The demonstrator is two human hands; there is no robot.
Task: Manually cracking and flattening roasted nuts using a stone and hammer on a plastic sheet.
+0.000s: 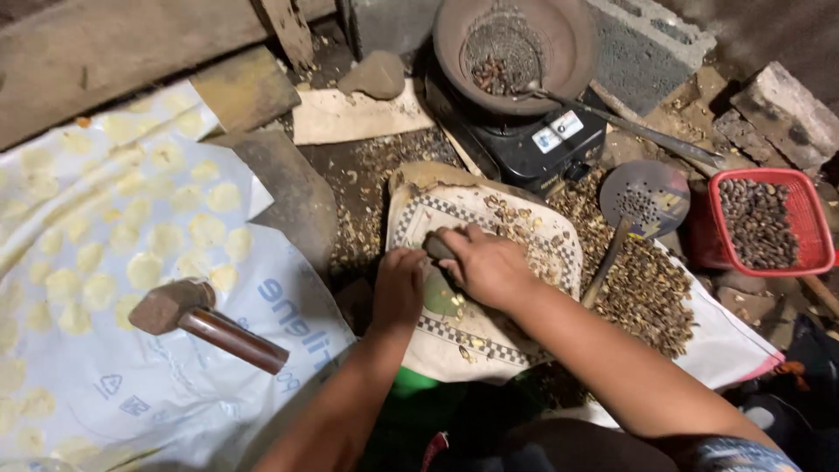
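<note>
Forearms first, both mine, reaching up from the bottom edge toward the work slab.

Item: left hand [399, 287], curled with fingers bent down onto a flat green-grey piece [441, 300] lying on the slab; whether it pinches the piece or only presses it I cannot tell.

Item: right hand [488, 265], closed around a dark stone [437, 246], which juts out just past its fingers, touching or nearly touching the left fingertips.

Item: checker-edged tile slab [489, 336] under both hands, scattered with shell bits.

Item: hammer [205, 322] with a rusty head, well to the left of the left hand, on a white plastic sheet [131, 385] covered with pale round flattened pieces [144, 270].

Item: perforated ladle [645, 197] and a heap of husks [647, 293], just right of the right hand.

Item: red basket [808, 232] of dark nuts, farther right.

Item: clay pan [572, 52] with a wire strainer on a black stove [524, 144], beyond both hands.

Risk, as I judge it: the stone sits so close to the left fingers that a blow could catch them; a glancing strike could also shoot the piece off the slab into the husks.
</note>
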